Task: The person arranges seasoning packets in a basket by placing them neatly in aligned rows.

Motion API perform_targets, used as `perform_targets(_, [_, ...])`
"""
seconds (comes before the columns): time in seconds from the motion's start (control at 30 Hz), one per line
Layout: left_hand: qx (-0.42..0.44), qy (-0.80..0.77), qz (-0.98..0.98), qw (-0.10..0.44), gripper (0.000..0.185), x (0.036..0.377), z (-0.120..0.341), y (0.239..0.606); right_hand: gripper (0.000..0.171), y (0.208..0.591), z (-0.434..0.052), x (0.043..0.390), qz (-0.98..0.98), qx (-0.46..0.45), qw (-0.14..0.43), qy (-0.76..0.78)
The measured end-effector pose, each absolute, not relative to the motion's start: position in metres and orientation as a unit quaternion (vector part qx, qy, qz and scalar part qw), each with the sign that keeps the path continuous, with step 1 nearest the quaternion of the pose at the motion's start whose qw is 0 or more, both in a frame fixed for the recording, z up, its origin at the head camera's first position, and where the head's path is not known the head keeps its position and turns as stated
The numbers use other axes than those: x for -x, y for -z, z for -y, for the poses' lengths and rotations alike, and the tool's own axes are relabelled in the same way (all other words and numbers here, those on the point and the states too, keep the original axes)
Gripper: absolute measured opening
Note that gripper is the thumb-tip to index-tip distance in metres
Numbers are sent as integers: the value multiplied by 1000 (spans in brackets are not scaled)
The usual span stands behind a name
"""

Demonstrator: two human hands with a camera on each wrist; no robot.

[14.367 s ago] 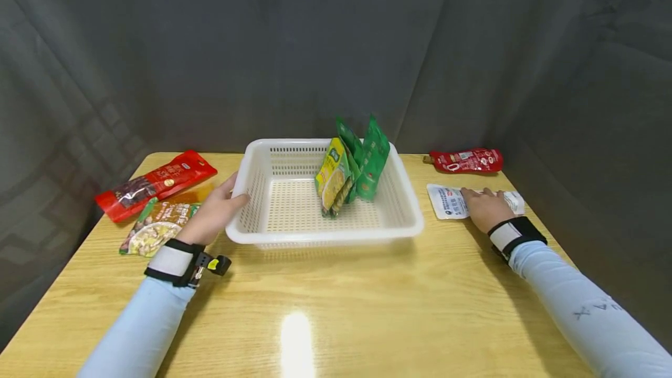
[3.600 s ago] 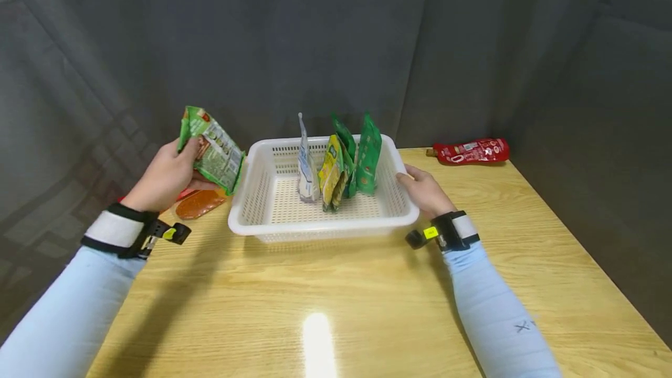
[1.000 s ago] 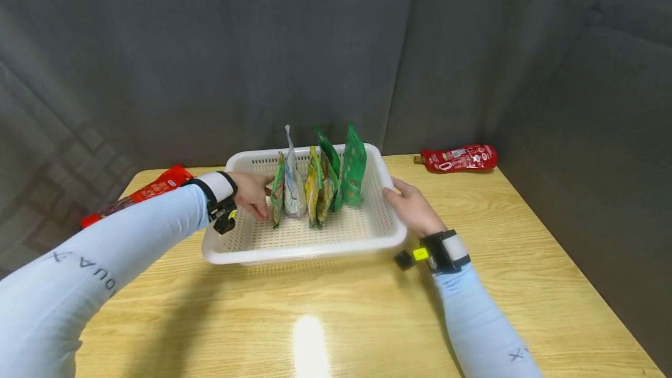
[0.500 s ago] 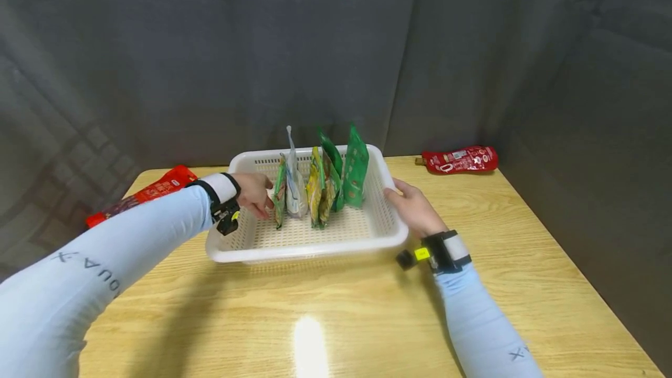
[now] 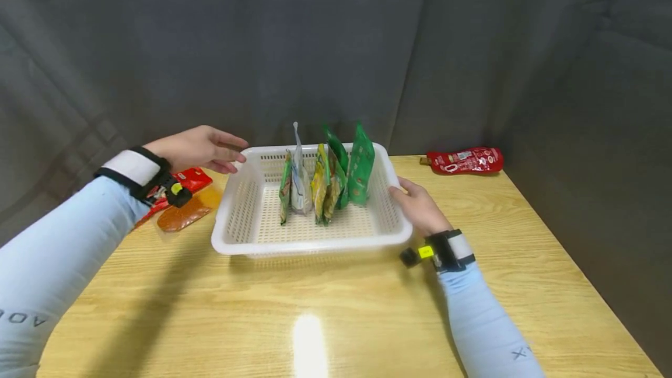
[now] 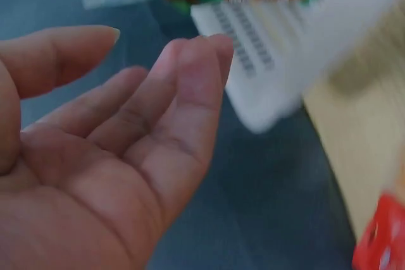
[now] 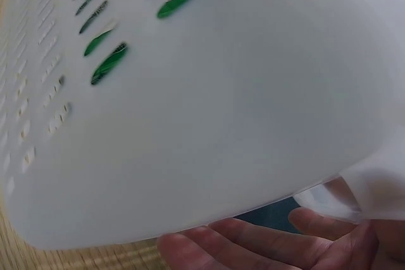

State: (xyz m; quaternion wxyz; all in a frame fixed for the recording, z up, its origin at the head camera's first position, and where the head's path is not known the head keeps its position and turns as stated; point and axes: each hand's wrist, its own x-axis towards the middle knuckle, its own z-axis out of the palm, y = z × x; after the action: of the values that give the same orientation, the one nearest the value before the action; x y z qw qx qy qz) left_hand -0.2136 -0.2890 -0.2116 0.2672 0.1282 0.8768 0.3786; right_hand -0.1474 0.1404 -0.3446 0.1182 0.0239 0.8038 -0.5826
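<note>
A white perforated plastic basket point(image 5: 312, 247) stands mid-table. My left hand point(image 5: 205, 147) is raised beside its back left corner, fingers extended with nothing in them; the left wrist view shows the bare palm point(image 6: 82, 200). At the basket's right rim, my right hand point(image 5: 420, 212) grips with the thumb on top, and its fingers point(image 7: 240, 248) show below the rim in the right wrist view. Packets stand on edge inside: a thin green-and-brown packet point(image 5: 285, 191), a white packet point(image 5: 301, 191), yellow packets point(image 5: 319, 185) and green packets point(image 5: 361, 171) on the right.
Left of the basket lie a red packet point(image 5: 195, 178) and, partly over it, a packet with orange-brown contents point(image 5: 184, 214). A red spouted pouch point(image 5: 466, 161) lies at the back right. Dark curtain point(image 5: 336, 45) borders the table's point(image 5: 367, 308) back and sides.
The white packet and then the green-and-brown packet have moved from the table into the basket. My left hand has let go of the latter and come up and left; the right still holds the rim.
</note>
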Motion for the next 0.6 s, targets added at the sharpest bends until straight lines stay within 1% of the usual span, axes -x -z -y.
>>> perform_targets(0.13, [-129,-331,-907,227,48,204,315,209,62,345,-145,147,-811,-27,115,573])
perform_targets(0.27, [-127,-285,-928,201,47,200,341,219,63,343,-151,145,-817,-30,111,565])
perform_targets(0.47, [-106,-170,-968,151,52,202,381,253,64,341,-159,145,-816,-32,109,567])
perform_targets(0.53, [-97,-132,-977,138,56,204,393,267,63,342,-160,145,-811,-32,109,573])
perform_targets(0.6, [-76,-114,-981,137,63,207,405,280,62,342,-162,146,-808,-34,110,577])
